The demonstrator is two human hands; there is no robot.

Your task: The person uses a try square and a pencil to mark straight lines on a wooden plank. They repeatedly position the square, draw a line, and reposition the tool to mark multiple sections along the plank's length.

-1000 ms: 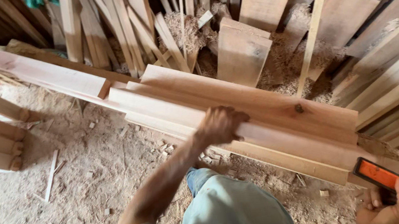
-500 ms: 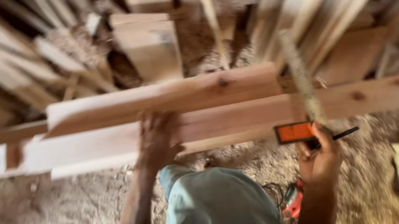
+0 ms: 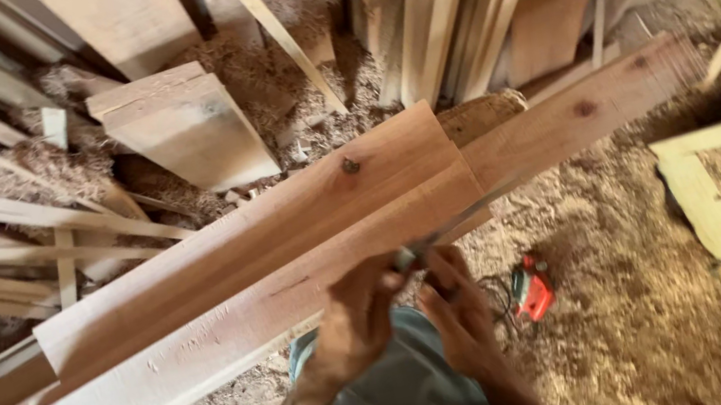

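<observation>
Two long reddish planks lie side by side across the view, the upper plank (image 3: 284,216) with a dark knot and the lower plank (image 3: 208,343) nearer me. My left hand (image 3: 356,317) and my right hand (image 3: 457,304) meet over the lower plank's near edge. Both close their fingers on a thin dark tool (image 3: 467,215), whose narrow strip runs up and right across the wood. What kind of tool it is I cannot tell. My knee in grey-green cloth (image 3: 396,404) is just under the hands.
A red power tool (image 3: 531,289) with a cord lies on the sawdust floor (image 3: 650,329) right of my hands. A short pale board (image 3: 190,129), leaning planks and thin strips crowd the back. A pale wooden frame (image 3: 704,191) stands at the right.
The view has swung, so the planks now slant up to the right. My left hand left the plank's top and joined my right hand at the near edge. The orange-handled square is out of sight.
</observation>
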